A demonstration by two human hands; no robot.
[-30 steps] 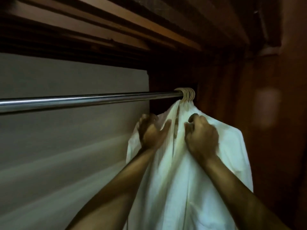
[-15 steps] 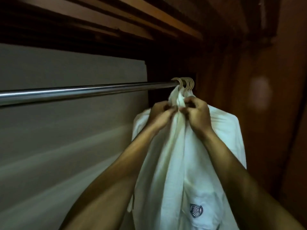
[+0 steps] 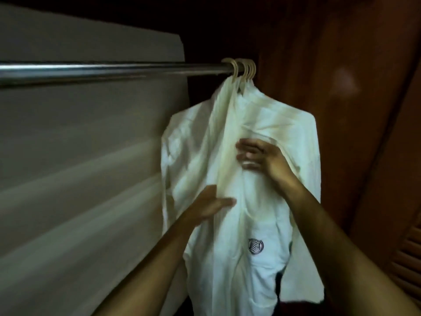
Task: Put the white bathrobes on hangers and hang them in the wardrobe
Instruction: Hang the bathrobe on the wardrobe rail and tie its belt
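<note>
inside the wardrobe, seen from the head camera, a chrome hanging rail [image 3: 109,71] runs level from the left edge to the right end of the compartment. several pale hanger hooks [image 3: 242,69] sit bunched on the right end of the rail, close against the dark wooden side panel [image 3: 341,110]. white bathrobes [image 3: 227,156] hang from these hooks, layered one behind another; the exact count cannot be told. the front robe faces the camera, its shoulders spread on the hanger and its lapels falling down the middle. a dark round emblem [image 3: 255,246] is printed on the lower chest of the front robe.

left hand [image 3: 209,206]: fingers straight and together, thumb raised, palm laid flat against the left lapel at mid-chest height. it touches the cloth and grips nothing. the hand is motion-blurred.

right hand [image 3: 257,156]: higher up, at the right lapel below the collar. fingers extended and slightly spread, pointing left, resting on the fabric with nothing clamped between them. the fingertips are blurred.

a pale flat panel [image 3: 91,179] fills the left side behind the rail. a louvred wooden door [image 3: 407,258] shows at the lower right edge.
</note>
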